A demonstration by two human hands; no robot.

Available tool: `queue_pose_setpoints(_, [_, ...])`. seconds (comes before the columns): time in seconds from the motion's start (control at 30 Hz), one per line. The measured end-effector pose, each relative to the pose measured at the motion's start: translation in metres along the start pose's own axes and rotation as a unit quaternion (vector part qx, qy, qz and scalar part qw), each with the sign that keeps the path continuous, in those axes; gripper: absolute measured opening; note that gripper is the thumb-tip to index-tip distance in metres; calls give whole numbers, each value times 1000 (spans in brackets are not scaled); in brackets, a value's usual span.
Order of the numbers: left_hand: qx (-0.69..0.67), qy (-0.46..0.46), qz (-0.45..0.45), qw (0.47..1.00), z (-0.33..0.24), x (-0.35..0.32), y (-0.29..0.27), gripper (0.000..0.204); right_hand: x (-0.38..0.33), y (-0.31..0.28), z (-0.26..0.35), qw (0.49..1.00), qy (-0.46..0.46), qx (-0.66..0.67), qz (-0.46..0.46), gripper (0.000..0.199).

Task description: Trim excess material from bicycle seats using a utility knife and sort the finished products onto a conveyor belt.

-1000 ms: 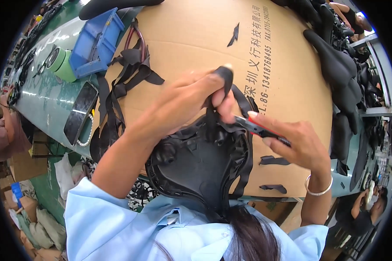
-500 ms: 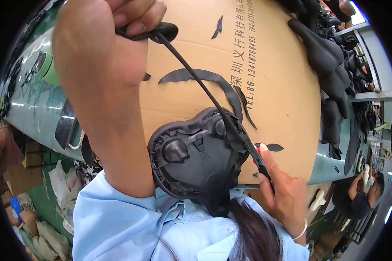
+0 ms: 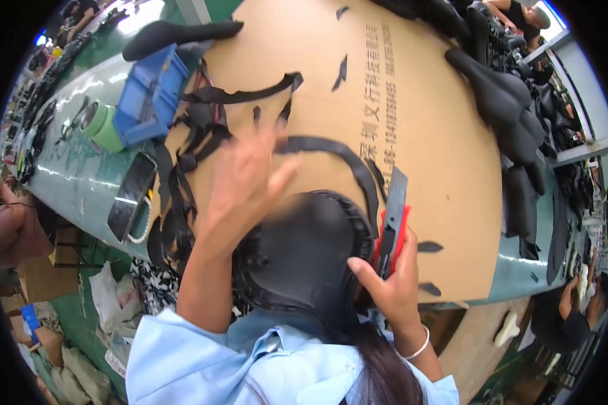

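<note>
A black bicycle saddle point(image 3: 304, 250) rests against my lap at the cardboard's near edge, its hollow underside facing up. My right hand point(image 3: 395, 287) grips a red and black utility knife point(image 3: 391, 226) beside the saddle's right rim, blade pointing away from me. Over the saddle's upper left side, my left hand point(image 3: 246, 179) is smeared by motion. Its fingers are stretched out, with nothing visible in them. A curved black strip point(image 3: 348, 156) lies just beyond the saddle, and a tangle of black offcut strips point(image 3: 182, 169) lies to the left.
Under the offcuts is a large cardboard sheet point(image 3: 446, 202). At the left stand a blue bin point(image 3: 152, 94), a green container point(image 3: 103, 125) and a dark phone-like slab point(image 3: 132, 196). Several black saddles point(image 3: 496, 88) line the right side. Other people are at work farther off.
My left hand has let go of the long black strip it was pulling and come down toward the saddle. The knife has moved off the strip, its blade now pointing away.
</note>
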State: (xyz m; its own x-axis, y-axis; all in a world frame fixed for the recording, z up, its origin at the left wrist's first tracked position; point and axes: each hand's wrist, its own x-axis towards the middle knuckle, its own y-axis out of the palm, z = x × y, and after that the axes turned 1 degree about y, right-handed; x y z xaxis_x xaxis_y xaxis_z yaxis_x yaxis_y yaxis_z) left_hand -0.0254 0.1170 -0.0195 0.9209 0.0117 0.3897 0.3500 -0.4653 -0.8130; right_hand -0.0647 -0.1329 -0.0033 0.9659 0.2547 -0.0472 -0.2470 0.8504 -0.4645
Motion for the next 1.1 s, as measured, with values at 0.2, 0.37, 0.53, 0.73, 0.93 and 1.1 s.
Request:
queue_pose_setpoints(0.2, [-541, -203, 317, 752, 7, 26, -8, 51, 67, -24, 11, 971, 12, 232, -56, 51])
queue_pose_setpoints(0.37, [-708, -200, -88, 671, 61, 148, -8, 42, 177, -150, -78, 940, -92, 140, -299, 35])
queue_pose_setpoints(0.53, [-602, -274, -162, 732, 35, 198, 36, 20, 234, -228, -130, 933, -80, 108, -333, 46])
queue_pose_setpoints(0.73, [-573, -231, 70, 783, 5, 173, 68, 18, 293, -215, -106, 956, 30, 87, -277, 48])
queue_pose_setpoints(0.93, [-583, -149, 119, 790, -38, 150, 91, 53, 221, -110, -29, 924, -127, -260, -250, 38])
queue_pose_setpoints(1.1, [-667, -51, -74, 740, -56, 113, 93, 73, 134, -59, 25, 939, -340, 5, 40, 41])
